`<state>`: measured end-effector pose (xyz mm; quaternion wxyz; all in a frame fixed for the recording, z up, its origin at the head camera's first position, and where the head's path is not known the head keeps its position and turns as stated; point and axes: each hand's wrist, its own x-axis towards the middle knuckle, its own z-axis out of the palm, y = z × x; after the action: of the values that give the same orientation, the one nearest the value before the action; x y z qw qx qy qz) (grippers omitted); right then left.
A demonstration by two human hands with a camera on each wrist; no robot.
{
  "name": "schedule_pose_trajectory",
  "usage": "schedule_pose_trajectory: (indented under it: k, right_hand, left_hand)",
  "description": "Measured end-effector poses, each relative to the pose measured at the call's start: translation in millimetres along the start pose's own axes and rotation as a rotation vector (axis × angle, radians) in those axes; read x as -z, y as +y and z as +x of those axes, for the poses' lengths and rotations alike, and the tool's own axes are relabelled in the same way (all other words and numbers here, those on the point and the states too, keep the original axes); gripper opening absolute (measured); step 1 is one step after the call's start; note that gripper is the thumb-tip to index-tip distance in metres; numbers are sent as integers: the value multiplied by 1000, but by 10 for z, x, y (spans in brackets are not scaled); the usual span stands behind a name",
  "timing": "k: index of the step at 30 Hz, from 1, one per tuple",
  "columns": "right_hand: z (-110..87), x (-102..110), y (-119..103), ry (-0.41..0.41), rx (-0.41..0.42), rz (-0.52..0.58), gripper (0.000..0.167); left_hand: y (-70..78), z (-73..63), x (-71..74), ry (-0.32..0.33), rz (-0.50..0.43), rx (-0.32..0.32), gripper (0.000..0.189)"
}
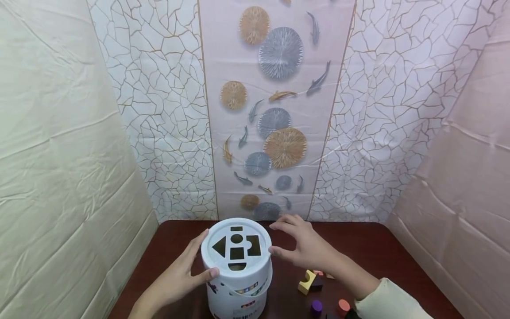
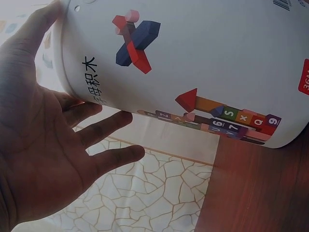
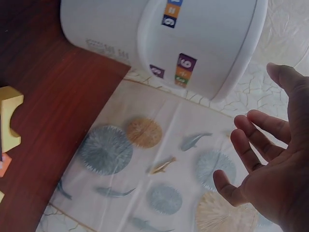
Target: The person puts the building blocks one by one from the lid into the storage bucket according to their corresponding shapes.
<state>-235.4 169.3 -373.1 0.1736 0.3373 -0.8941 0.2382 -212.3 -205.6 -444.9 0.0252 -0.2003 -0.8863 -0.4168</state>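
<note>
A white bucket (image 1: 215, 296) with printed block pictures stands upright on the table. Its white lid (image 1: 253, 266) has several cut-outs, among them a triangle, a circle and a rectangle. My left hand (image 1: 179, 277) is at the left side of the lid, its thumb at the front rim and its fingers spread along the bucket in the left wrist view. Beside the right rim, my right hand (image 1: 304, 243) has its fingers loosely bent; in the right wrist view it is apart from the bucket (image 3: 212, 34) and holds nothing.
Right of the bucket lie loose blocks: a yellow notched block (image 1: 306, 283), a purple cylinder (image 1: 316, 306), an orange cylinder (image 1: 344, 305) and a dark block (image 1: 317, 283). The dark red table (image 1: 167, 248) ends at a patterned curtain (image 1: 175, 133) behind, with plain cloth at both sides.
</note>
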Motion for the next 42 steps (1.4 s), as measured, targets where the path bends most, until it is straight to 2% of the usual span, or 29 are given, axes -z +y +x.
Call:
schedule_pose_trajectory:
  k: [17, 23, 35, 42]
  right_hand:
    - [-268, -5, 348, -20, -73, -13, 46]
    - [-443, -30, 543, -33, -121, -31, 45]
    - [-765, -69, 965, 4, -164, -94, 43]
    - [-916, -139, 1231, -16, -218, -129, 39]
  left_hand:
    - [-31, 19, -10, 9, -2, -21, 105]
    - [-22, 12, -19, 8, 9, -20, 105]
    - [14, 26, 0, -4, -5, 15, 106]
    - [-3, 25, 5, 21, 20, -40, 107]
